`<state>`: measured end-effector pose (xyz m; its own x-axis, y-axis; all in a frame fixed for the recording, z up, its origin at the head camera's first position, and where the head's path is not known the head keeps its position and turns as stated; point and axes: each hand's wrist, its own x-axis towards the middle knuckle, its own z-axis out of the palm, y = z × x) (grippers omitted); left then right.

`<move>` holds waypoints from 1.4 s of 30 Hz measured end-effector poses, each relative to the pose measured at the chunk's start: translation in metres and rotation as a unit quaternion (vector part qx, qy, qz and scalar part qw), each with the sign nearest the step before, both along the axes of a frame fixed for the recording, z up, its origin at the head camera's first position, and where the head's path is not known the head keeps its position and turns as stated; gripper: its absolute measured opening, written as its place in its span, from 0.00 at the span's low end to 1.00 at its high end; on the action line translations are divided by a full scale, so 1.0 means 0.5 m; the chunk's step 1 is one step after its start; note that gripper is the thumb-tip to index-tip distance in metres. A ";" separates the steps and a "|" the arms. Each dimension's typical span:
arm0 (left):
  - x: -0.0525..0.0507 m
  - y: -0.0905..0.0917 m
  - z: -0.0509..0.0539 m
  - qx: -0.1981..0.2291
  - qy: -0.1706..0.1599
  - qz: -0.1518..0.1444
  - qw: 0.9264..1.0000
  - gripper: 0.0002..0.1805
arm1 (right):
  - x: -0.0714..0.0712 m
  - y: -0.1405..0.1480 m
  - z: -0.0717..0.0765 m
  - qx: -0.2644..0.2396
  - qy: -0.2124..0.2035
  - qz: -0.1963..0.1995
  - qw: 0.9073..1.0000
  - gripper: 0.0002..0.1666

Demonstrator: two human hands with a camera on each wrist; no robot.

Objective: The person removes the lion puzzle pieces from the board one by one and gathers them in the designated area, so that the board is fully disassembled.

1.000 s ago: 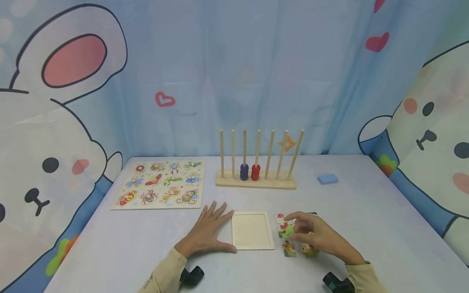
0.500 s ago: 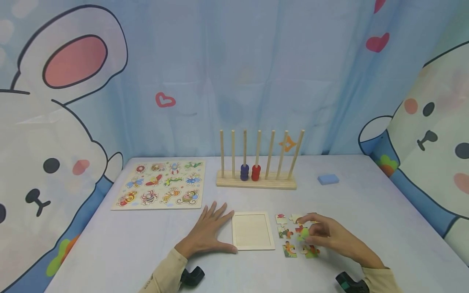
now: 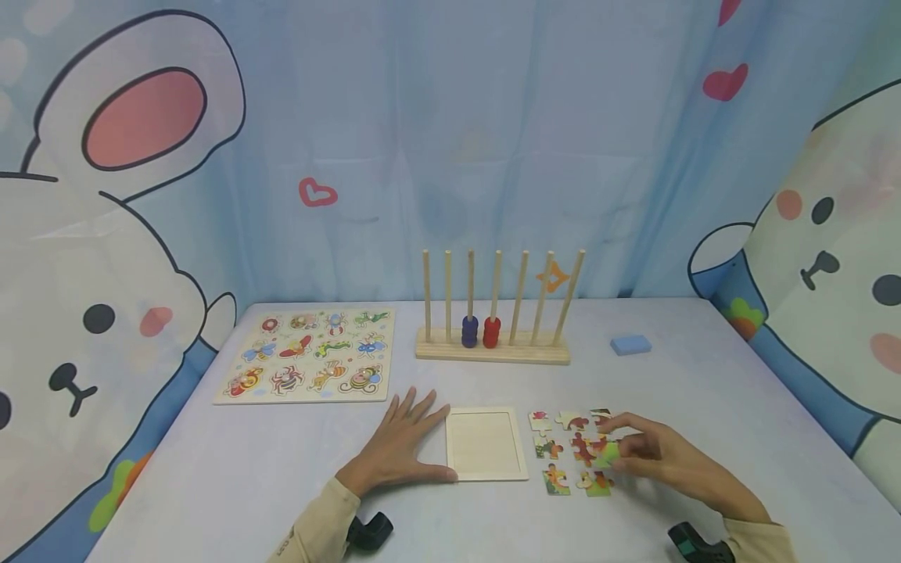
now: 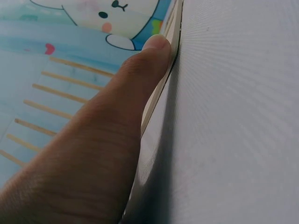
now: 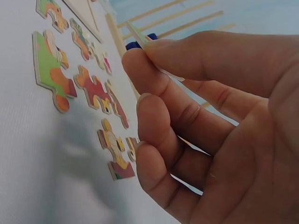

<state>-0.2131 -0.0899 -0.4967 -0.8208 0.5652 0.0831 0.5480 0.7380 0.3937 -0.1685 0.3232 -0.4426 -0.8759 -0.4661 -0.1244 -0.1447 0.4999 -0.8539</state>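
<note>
My left hand [image 3: 397, 446] lies spread on the table, its thumb and index finger touching the left edge of a shallow square wooden puzzle tray [image 3: 484, 447]. Close up in the left wrist view, the thumb presses against the tray's side [image 4: 150, 109]. Between thumb and index finger, my right hand [image 3: 672, 463] pinches a partly green jigsaw piece [image 3: 608, 453], seen nearly edge-on in the right wrist view. Its other fingers are curled. Below and to its left lie several loose jigsaw pieces [image 3: 556, 479], spread beside the tray's right side; the hand covers part of that group.
Behind the tray stands a wooden peg rack [image 3: 493, 354] with blue and red beads on two of its rods. An insect picture board [image 3: 303, 363] lies at the back left. A small blue block [image 3: 629, 345] rests at the back right. A printed curtain [image 3: 450, 156] hangs behind.
My right hand has moved rightward across the loose pieces, carrying the green jigsaw piece and uncovering several others. The left hand and the tray have stayed put.
</note>
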 end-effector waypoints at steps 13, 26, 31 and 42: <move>0.001 0.001 0.000 -0.009 -0.008 0.008 1.000 0.56 | 0.011 0.038 -0.008 0.030 -0.034 -0.050 0.998 0.29; 0.003 0.000 0.002 -0.006 -0.015 0.011 1.000 0.55 | 0.017 0.072 -0.019 0.030 -0.098 -0.037 0.994 0.29; 0.001 0.000 -0.002 -0.011 -0.010 0.010 1.000 0.55 | 0.016 0.078 -0.027 0.009 -0.117 -0.006 0.993 0.28; 0.002 0.000 -0.001 -0.008 -0.003 0.002 1.000 0.56 | 0.018 0.073 -0.030 0.024 -0.117 -0.002 0.993 0.25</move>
<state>-0.2122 -0.0900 -0.4970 -0.8234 0.5633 0.0691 0.5430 0.7465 0.3846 -0.1596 0.3595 -0.4573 -0.8215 -0.4522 -0.3474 0.0572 0.5408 -0.8392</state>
